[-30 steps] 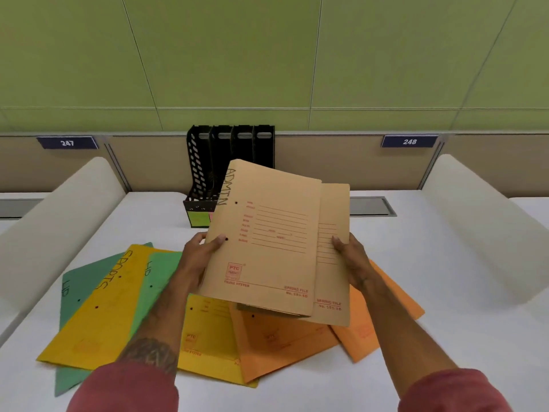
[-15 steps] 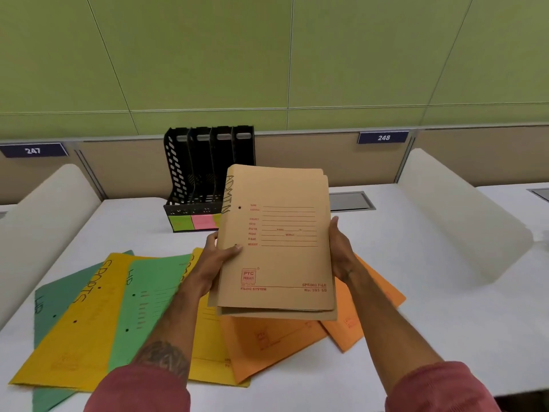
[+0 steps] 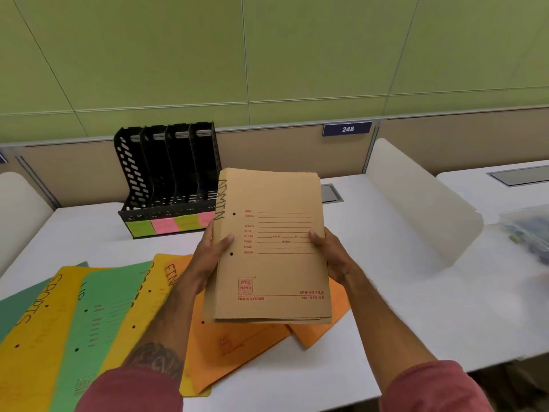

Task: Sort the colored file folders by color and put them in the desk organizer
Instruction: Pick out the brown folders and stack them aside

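1. While gripped at both side edges by left hand [image 3: 211, 258] and right hand [image 3: 330, 257], the brown folders [image 3: 274, 272] stand squared above the table [image 3: 395, 307].
2. I judge the desk organizer [image 3: 167, 173] behind takes them next.

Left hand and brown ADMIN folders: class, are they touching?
Touching. The head view shows the left hand gripping the brown ADMIN folders at their left edge, thumb on the cover.

1. White tabletop [image 3: 401, 307], directly before you.
2. Blue plate [image 3: 347, 129] marked "248", on the beige back panel [image 3: 297, 153].
3. White curved divider [image 3: 416, 200] to your right.
4. Green wall [image 3: 267, 55] behind.
5. Grey hatch [image 3: 331, 193], set in the tabletop.
6. Clear bag [image 3: 525, 230], far right, blurred.
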`<state>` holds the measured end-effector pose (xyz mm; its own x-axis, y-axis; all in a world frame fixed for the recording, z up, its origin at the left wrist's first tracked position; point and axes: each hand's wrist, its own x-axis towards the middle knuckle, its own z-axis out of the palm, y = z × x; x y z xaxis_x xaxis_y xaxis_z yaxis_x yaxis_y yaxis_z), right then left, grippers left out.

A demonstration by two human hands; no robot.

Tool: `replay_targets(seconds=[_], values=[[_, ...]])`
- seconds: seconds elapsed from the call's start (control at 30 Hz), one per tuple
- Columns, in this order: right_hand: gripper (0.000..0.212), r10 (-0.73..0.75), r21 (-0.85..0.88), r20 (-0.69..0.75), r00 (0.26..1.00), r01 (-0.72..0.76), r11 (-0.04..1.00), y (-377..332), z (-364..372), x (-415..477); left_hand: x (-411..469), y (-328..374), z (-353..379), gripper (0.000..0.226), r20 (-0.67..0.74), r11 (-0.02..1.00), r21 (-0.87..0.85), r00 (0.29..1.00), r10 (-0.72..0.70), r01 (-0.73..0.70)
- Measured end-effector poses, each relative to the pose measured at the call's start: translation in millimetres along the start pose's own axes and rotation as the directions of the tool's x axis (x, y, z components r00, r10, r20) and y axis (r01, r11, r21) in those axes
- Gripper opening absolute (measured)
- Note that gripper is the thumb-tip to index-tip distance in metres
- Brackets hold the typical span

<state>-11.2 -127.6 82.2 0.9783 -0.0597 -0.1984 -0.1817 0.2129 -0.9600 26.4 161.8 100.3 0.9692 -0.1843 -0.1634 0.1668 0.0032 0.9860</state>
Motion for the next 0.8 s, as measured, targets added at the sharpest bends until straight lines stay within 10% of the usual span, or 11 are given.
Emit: replay_targets(seconds=[0.47, 0.8], values=[[0.034, 0.113, -0.196, -0.053, 0.992, -0.122, 0.973, -20, -206, 24, 45, -49, 201, 0.050, -0.018, 0.998, 0.038, 0.998, -0.057, 0.057], [0.043, 0.100, -0.472, -0.404, 0.909, -0.301, 0.829, -9, -330, 47, 69, -104, 311, 0.063, -0.011, 0.931, 0.261, 0.965, -0.261, 0.255]])
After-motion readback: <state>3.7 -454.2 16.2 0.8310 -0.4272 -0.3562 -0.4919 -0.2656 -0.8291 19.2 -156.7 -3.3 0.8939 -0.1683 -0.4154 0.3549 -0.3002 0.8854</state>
